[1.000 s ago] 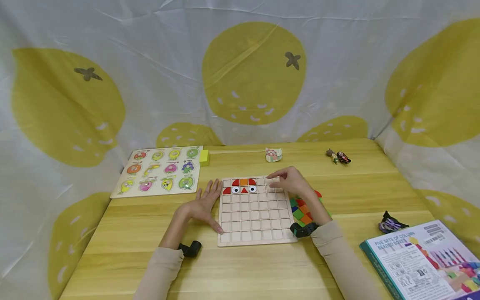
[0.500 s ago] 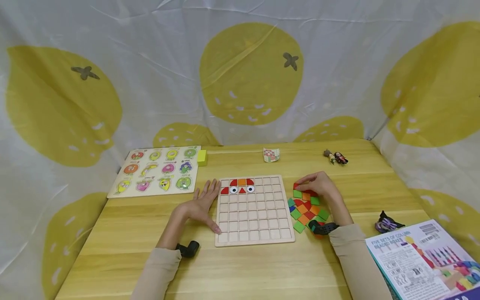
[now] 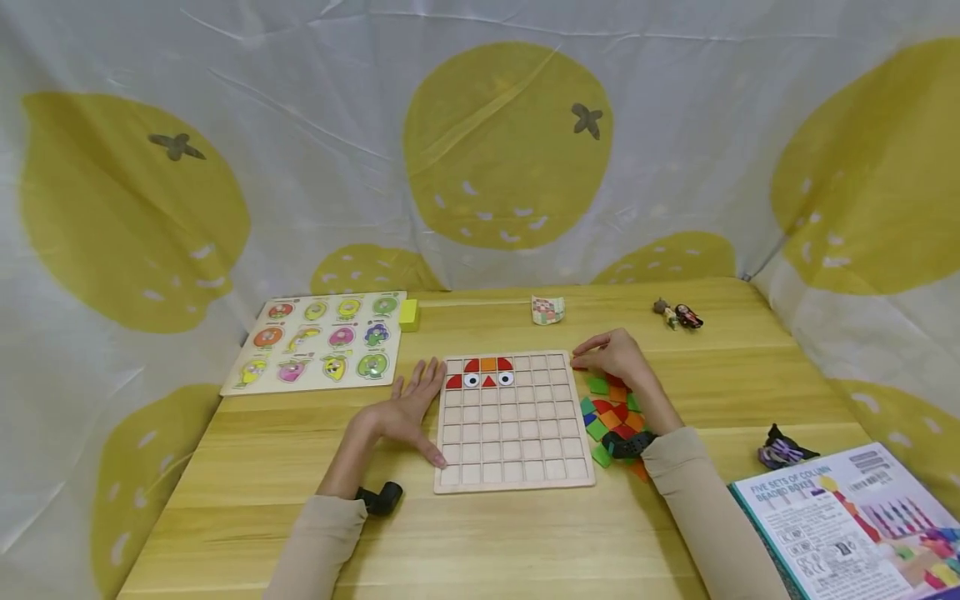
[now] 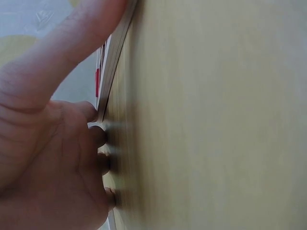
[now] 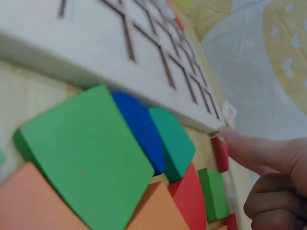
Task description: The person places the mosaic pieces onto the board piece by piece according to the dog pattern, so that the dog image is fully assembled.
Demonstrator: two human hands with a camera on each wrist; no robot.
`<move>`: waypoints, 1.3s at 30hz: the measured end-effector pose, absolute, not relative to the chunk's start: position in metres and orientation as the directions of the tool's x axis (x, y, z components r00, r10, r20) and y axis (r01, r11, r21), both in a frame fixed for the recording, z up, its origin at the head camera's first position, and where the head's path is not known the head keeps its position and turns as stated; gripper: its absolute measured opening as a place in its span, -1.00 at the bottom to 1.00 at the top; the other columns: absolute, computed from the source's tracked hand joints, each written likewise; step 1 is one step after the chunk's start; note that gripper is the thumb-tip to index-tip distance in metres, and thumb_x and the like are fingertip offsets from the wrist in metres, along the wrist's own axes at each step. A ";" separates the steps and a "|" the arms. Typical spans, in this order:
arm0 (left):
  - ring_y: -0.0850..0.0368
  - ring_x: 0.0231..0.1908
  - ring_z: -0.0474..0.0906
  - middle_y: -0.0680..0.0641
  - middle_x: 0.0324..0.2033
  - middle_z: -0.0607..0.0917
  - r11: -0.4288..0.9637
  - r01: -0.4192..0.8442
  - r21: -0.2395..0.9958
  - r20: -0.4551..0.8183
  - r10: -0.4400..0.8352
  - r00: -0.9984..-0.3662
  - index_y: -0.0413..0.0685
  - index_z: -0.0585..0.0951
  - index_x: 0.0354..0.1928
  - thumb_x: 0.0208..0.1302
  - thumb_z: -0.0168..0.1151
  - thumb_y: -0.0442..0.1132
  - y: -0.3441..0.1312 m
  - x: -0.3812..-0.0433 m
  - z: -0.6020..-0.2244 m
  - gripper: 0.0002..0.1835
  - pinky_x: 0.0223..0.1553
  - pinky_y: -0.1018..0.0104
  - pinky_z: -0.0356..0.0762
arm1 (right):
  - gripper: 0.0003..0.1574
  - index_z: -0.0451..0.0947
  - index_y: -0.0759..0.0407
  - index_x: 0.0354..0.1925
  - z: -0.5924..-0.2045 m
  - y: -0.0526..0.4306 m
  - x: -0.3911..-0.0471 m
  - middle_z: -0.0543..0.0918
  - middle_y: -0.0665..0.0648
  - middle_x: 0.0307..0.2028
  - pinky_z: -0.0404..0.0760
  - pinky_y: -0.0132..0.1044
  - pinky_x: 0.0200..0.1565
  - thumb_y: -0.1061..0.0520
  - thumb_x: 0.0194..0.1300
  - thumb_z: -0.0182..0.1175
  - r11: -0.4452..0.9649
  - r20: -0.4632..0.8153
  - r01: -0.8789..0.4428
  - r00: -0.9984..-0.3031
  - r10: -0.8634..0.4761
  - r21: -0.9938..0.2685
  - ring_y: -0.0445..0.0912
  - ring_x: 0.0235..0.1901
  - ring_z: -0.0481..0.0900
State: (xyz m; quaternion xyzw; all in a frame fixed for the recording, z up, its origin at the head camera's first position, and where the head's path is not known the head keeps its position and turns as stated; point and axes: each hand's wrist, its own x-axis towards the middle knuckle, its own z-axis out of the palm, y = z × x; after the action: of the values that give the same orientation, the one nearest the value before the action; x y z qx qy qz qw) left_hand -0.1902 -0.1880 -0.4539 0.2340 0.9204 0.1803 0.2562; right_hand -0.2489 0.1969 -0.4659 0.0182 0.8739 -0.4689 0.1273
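Note:
A square wooden grid board (image 3: 517,430) lies on the table; red, orange and eye-patterned tiles (image 3: 489,372) sit in its upper left cells. My left hand (image 3: 401,414) is spread at the board's left side, its thumb against the lower left edge and an index fingertip near the upper left edge. Beyond the board's upper right corner, my right hand (image 3: 617,357) pinches a red block (image 5: 220,154) at its fingertips, close to the table. The fingers partly hide this block in the head view. Between the board and my right forearm lies a pile of green, orange, red and blue blocks (image 5: 86,158).
A fruit puzzle board (image 3: 318,343) and a yellow block (image 3: 408,315) are at the back left. At the back lie a small patterned card (image 3: 547,311) and two small figures (image 3: 677,314). A dark purple item (image 3: 782,448) and a printed box (image 3: 847,521) occupy the right.
My right hand went from over the board's upper right cells to the pile, then moved left toward the board's corner with a red block. The left hand has stayed in place.

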 end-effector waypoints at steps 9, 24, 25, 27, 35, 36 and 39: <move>-0.16 0.49 -0.62 -0.15 0.50 -0.50 0.835 0.340 0.433 -0.387 0.513 -0.766 -0.04 -0.43 0.50 -0.44 0.56 0.35 -0.188 -0.190 -0.454 0.66 0.44 -0.29 -0.55 | -0.62 0.71 0.20 -0.09 -0.464 0.208 -0.245 0.63 0.09 -0.50 0.30 -0.34 -0.51 0.11 0.10 0.43 0.582 -0.274 0.137 -0.950 -0.152 -0.801 -0.14 -0.58 0.25; -0.18 0.49 -0.62 -0.17 0.50 -0.48 0.833 0.336 0.438 -0.385 0.512 -0.768 -0.06 -0.40 0.51 -0.43 0.58 0.32 -0.185 -0.190 -0.453 0.65 0.43 -0.31 -0.54 | -0.65 0.69 0.24 -0.13 -0.467 0.212 -0.247 0.20 -0.06 -0.76 0.15 -0.35 -0.57 0.12 0.10 0.43 0.607 -0.165 -0.014 -0.957 -0.238 -0.794 -0.16 -0.68 0.09; -0.18 0.49 -0.62 -0.17 0.50 -0.48 0.834 0.336 0.438 -0.385 0.512 -0.768 -0.06 -0.40 0.51 -0.43 0.58 0.32 -0.186 -0.190 -0.454 0.65 0.43 -0.31 -0.54 | -0.66 0.69 0.23 -0.13 -0.466 0.208 -0.246 0.16 -0.06 -0.75 0.13 -0.34 -0.57 0.12 0.11 0.42 0.595 -0.150 -0.032 -0.955 -0.254 -0.803 -0.15 -0.68 0.06; -0.18 0.49 -0.62 -0.17 0.50 -0.48 0.833 0.336 0.440 -0.385 0.513 -0.767 -0.05 -0.40 0.51 -0.43 0.58 0.32 -0.186 -0.190 -0.454 0.65 0.43 -0.31 -0.55 | -0.66 0.69 0.21 -0.11 -0.463 0.197 -0.243 0.12 -0.05 -0.74 0.15 -0.34 -0.57 0.12 0.13 0.41 0.559 -0.139 -0.043 -0.950 -0.279 -0.828 -0.15 -0.69 0.05; -0.14 0.49 -0.63 -0.15 0.50 -0.49 0.841 0.338 0.422 -0.393 0.505 -0.768 -0.05 -0.43 0.50 -0.45 0.56 0.35 -0.187 -0.189 -0.451 0.66 0.44 -0.27 -0.56 | -0.68 0.75 0.09 -0.18 -0.462 0.131 -0.236 0.40 -0.03 -0.62 0.09 -0.34 -0.54 0.11 0.02 0.48 0.502 -0.184 0.004 -0.933 -0.311 -0.865 -0.14 -0.62 0.05; -0.15 0.49 -0.62 -0.15 0.50 -0.49 0.840 0.340 0.422 -0.391 0.507 -0.768 -0.05 -0.42 0.50 -0.44 0.56 0.35 -0.187 -0.189 -0.451 0.66 0.44 -0.28 -0.55 | -0.69 0.75 0.09 -0.19 -0.462 0.126 -0.235 0.50 -0.01 -0.54 0.09 -0.34 -0.54 0.12 0.01 0.49 0.509 -0.188 0.006 -0.933 -0.307 -0.861 -0.14 -0.62 0.05; -0.13 0.49 -0.63 -0.14 0.50 -0.50 0.844 0.339 0.416 -0.396 0.503 -0.768 -0.03 -0.43 0.50 -0.45 0.55 0.37 -0.187 -0.189 -0.451 0.66 0.45 -0.27 -0.54 | -0.71 0.77 0.08 -0.25 -0.462 0.115 -0.234 0.65 0.10 -0.30 0.07 -0.33 -0.52 0.15 -0.05 0.52 0.526 -0.203 0.026 -0.938 -0.282 -0.850 -0.12 -0.61 0.03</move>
State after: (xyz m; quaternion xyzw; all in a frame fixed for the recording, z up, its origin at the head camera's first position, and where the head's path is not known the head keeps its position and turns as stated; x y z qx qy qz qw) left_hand -0.1893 -0.1871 -0.4506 0.2274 0.9261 0.1621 0.2538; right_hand -0.2338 0.1149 -0.4617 -0.0746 0.8586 -0.4813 0.1601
